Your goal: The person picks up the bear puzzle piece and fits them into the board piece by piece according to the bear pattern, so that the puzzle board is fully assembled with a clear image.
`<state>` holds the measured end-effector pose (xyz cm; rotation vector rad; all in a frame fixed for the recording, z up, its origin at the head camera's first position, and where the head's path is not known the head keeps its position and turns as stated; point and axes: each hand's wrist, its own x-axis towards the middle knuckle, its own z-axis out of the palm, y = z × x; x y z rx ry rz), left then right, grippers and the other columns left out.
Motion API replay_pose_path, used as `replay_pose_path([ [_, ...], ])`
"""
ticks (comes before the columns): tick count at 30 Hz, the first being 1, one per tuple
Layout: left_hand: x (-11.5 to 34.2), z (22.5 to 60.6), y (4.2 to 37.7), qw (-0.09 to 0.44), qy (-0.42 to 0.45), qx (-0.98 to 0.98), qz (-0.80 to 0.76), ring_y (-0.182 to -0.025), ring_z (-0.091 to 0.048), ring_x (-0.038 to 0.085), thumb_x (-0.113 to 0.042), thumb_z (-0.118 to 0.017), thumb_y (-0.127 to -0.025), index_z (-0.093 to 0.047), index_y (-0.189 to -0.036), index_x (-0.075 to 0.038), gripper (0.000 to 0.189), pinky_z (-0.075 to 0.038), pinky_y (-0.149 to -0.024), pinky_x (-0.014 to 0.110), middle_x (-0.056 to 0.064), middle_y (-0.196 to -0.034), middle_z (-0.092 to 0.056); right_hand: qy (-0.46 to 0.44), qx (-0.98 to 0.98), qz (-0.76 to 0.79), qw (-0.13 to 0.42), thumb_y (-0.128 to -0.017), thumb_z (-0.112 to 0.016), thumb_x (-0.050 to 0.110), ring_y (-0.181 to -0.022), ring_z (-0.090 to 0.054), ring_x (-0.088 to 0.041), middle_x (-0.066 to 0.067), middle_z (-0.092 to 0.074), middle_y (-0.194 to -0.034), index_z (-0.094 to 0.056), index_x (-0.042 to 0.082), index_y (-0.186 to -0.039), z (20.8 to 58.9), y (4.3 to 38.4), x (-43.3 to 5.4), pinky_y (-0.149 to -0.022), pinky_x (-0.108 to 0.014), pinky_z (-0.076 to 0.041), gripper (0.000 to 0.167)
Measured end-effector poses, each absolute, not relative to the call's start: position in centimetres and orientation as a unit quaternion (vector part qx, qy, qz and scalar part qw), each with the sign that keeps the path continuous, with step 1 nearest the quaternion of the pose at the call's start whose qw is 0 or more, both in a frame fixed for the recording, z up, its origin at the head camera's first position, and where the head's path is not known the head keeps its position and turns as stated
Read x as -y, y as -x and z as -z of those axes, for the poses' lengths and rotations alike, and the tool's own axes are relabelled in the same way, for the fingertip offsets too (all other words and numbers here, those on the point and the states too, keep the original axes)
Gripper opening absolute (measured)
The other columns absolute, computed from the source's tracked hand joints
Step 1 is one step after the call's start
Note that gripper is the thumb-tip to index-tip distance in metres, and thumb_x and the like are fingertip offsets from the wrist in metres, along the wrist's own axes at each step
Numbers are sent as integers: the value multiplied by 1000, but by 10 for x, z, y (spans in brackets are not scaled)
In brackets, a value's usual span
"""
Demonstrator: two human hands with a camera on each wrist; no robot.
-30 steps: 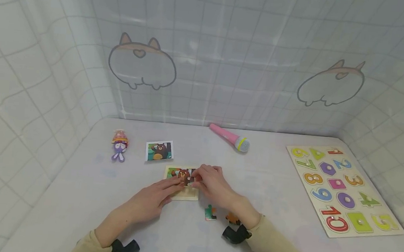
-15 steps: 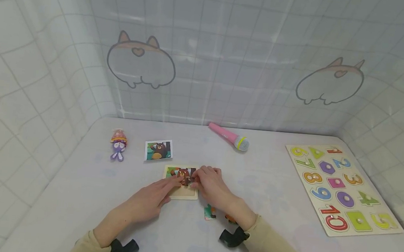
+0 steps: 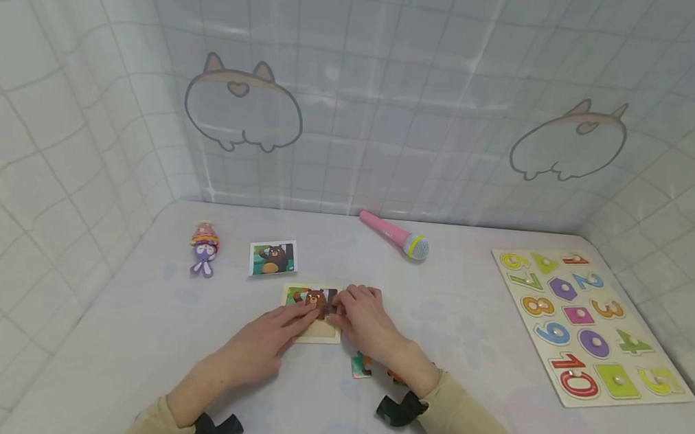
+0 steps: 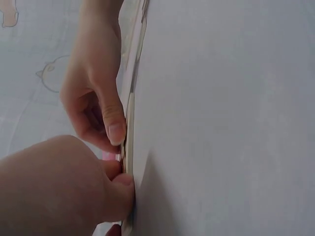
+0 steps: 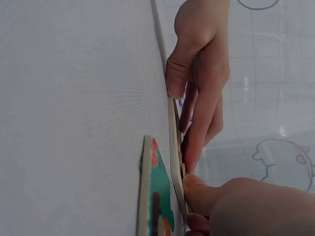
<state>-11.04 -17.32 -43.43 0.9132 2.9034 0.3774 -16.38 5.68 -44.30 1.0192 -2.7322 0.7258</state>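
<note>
A small wooden puzzle tray (image 3: 320,335) lies mid-table, its upper part filled with bear-picture pieces and its lower strip bare wood. On the picture rest the straight fingers of my left hand (image 3: 252,350), while its thumb lies at the tray's edge in the right wrist view. With curled fingers, my right hand (image 3: 370,324) pinches a dark jigsaw piece (image 3: 332,298) at the tray's right side; the fingers hide much of it. A green loose jigsaw piece (image 3: 361,366) lies just right of the tray. Another orange piece (image 3: 394,377) is partly hidden under the right wrist.
Behind the tray lies a bear picture card (image 3: 273,259). A purple toy figure (image 3: 204,251) is at the back left, and a pink microphone (image 3: 392,235) at the back. The number-and-shape board (image 3: 558,359) takes up the right side.
The dark piece under my right fingers has settled lower and flatter against the tray's right side. My left fingers have shifted slightly right over the picture.
</note>
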Motion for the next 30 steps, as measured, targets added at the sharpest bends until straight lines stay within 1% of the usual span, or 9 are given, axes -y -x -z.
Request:
replay_pose_path([
  [5, 169, 436, 111, 34, -291, -949, -112, -141, -43, 32, 1, -61, -89, -37, -155, -12, 72, -38, -115, 50, 8, -156, -41, -328, 912, -239, 67, -91, -73, 29, -83, -53, -14, 6, -57, -84, -65, 11, -102, 443, 164, -58, -96, -46, -42, 22],
  [7, 169, 437, 110, 35, -288, -951, -110, -141, -43, 33, 2, -62, -87, -37, -155, -13, 74, -38, -116, 50, 8, -156, -41, -322, 913, -243, 65, -91, -74, 30, -84, -53, -14, 6, -58, -84, -65, 12, -103, 443, 164, -58, -96, -45, -42, 23],
  [10, 169, 436, 110, 39, -280, -952, -117, -141, -43, 33, 1, -62, -89, -37, -156, -13, 73, -38, -116, 51, 7, -156, -41, -318, 913, -249, 63, -91, -74, 30, -85, -55, -15, 6, -60, -84, -67, 12, -102, 444, 165, -57, -98, -46, -41, 23],
  [13, 168, 435, 109, 42, -275, -952, -128, -141, -43, 33, -2, -60, -93, -38, -155, -13, 67, -37, -116, 52, 7, -156, -41, -318, 912, -248, 69, -90, -75, 32, -84, -56, -15, 6, -60, -83, -70, 12, -100, 445, 166, -57, -99, -46, -41, 22],
  [18, 168, 434, 108, 39, -274, -951, -136, -141, -43, 33, -4, -58, -96, -39, -154, -12, 62, -37, -116, 53, 7, -156, -41, -326, 909, -244, 84, -89, -76, 30, -79, -53, -14, 7, -58, -78, -75, 13, -99, 446, 167, -57, -96, -46, -43, 20],
  [26, 169, 436, 109, 33, -285, -949, -130, -145, -39, 30, -5, -56, -98, -40, -153, -11, 58, -37, -116, 53, 4, -160, -37, -328, 909, -244, 79, -90, -76, 28, -75, -50, -12, 6, -60, -81, -79, 11, -104, 444, 166, -58, -93, -45, -42, 23],
  [30, 169, 436, 109, 32, -291, -947, -131, -147, -36, 30, -4, -54, -98, -40, -154, -13, 58, -36, -116, 53, 3, -161, -36, -326, 911, -244, 68, -90, -76, 28, -74, -48, -11, 7, -59, -79, -79, 9, -108, 441, 165, -58, -92, -45, -42, 26],
])
